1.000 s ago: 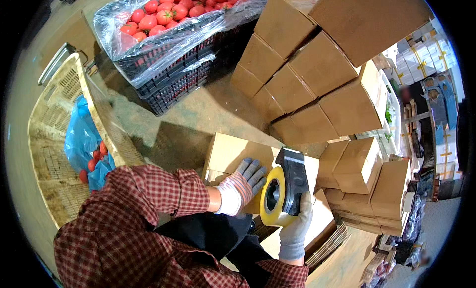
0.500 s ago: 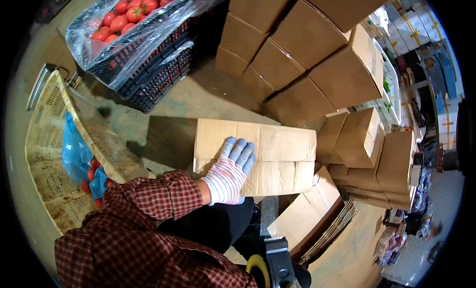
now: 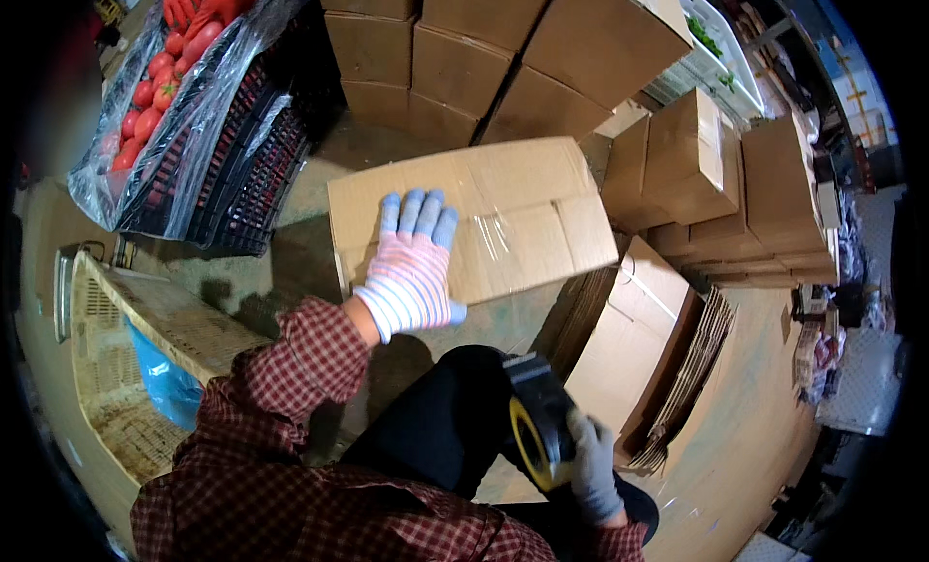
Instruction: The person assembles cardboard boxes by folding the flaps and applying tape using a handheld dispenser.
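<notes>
Head view: left hand (image 3: 411, 272), fingers spread flat, presses the taped cardboard box (image 3: 503, 214) lying on the concrete floor (image 3: 764, 465). Right hand (image 3: 592, 460), fingers wrapped round tape dispenser (image 3: 537, 427), sits by the lap. Stacked boxes (image 3: 464, 49) behind, tomato crates (image 3: 208, 146) left, wicker basket (image 3: 145, 349) nr left elbow.

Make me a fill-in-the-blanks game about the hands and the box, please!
1. The left hand lies flat on a cardboard ____.
2. The right hand holds a tape ____ with a yellow roll.
3. The black crate holds red ____.

Missing words: box; dispenser; tomatoes
</notes>
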Tool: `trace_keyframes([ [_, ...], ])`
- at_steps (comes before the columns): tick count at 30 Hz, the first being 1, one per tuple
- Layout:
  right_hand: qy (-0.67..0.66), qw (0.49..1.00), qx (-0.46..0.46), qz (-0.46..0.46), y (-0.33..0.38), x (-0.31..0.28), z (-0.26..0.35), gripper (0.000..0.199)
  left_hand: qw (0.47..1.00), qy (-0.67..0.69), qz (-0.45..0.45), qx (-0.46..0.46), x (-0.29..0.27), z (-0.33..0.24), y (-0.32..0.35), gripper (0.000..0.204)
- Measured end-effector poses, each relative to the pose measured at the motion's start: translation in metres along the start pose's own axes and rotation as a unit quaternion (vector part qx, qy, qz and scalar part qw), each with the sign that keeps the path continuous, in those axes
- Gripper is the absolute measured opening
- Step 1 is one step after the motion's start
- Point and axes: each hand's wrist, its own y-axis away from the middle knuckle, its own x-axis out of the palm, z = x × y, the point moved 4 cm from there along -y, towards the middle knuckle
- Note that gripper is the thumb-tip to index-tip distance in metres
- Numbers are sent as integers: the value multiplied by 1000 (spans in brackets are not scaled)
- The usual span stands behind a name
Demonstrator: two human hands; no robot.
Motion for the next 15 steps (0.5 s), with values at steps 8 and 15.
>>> trace_keyframes([
  [8, 78, 996, -22, 28, -77, 28, 30, 55, 1000, 23, -7, -14, -6, 6, -12, 107],
  [15, 258, 952, -143, 83, -120, 44, 56, 51, 1000, 20, -14, -11, 16, -18, 7, 107],
])
